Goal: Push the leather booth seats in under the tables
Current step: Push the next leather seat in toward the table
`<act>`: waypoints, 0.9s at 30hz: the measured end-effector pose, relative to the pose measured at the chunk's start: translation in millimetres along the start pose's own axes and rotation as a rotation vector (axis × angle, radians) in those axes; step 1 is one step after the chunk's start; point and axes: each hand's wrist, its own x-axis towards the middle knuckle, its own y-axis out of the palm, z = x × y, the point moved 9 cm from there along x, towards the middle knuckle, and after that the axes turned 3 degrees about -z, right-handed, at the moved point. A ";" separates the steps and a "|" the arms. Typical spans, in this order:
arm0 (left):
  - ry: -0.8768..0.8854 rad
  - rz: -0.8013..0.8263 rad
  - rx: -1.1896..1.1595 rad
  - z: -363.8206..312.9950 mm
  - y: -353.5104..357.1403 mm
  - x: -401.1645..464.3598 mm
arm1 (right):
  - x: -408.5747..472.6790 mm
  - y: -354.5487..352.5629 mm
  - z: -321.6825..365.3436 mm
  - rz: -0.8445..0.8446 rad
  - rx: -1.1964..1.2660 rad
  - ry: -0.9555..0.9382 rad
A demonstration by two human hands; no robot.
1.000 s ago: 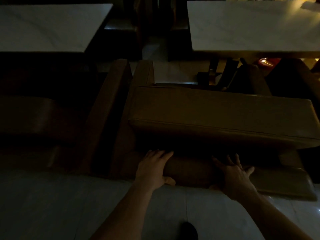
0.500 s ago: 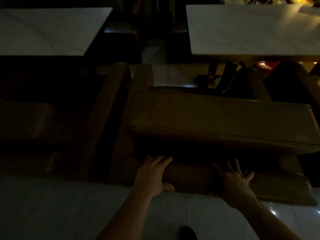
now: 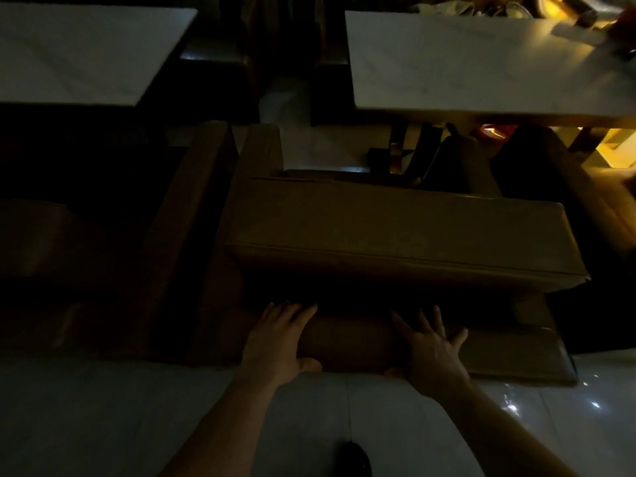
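A brown leather booth seat (image 3: pixel 395 232) fills the middle of the dim view, its thick top cushion toward me and its lower base edge near the floor. My left hand (image 3: pixel 278 339) lies flat on that lower front edge, fingers spread. My right hand (image 3: pixel 430 349) presses flat on the same edge further right, fingers splayed. Neither hand grips anything. Beyond the seat stands a white marble table (image 3: pixel 481 63) on dark legs. A second white table (image 3: pixel 79 53) is at the upper left, with another brown booth seat (image 3: pixel 186 215) in front of it.
Pale glossy floor tiles (image 3: pixel 103 418) run under my arms, and a dark shoe tip (image 3: pixel 356 459) shows at the bottom. A narrow aisle (image 3: pixel 285 108) runs between the tables. Dishes and yellow-lit clutter (image 3: pixel 568 12) sit at the far right. Another seat (image 3: pixel 585 201) flanks the right side.
The booth seat has slid slightly away from me toward the table, and both flat hands have followed with it. The view has tipped a little forward.
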 end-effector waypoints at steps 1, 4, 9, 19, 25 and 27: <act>0.006 0.003 0.011 -0.8 0.9 -0.3 | -2.5 -0.5 0.0 -0.001 -0.010 -0.001; 0.002 0.026 0.038 -1.6 4.5 -0.1 | -8.0 -1.3 -0.8 -0.018 -0.038 -0.002; -0.044 0.021 0.032 -6.8 3.1 -15.2 | -21.8 0.7 3.0 -0.055 -0.012 -0.016; -0.115 0.148 -0.021 -35.1 -46.9 -74.6 | -92.8 -41.8 7.5 0.004 0.134 0.008; -0.047 0.123 0.003 -81.7 -105.1 -126.4 | -174.5 -88.7 5.5 -0.045 0.132 0.064; -0.033 0.122 0.004 -98.7 -120.0 -143.3 | -204.1 -101.2 0.2 -0.066 0.143 0.074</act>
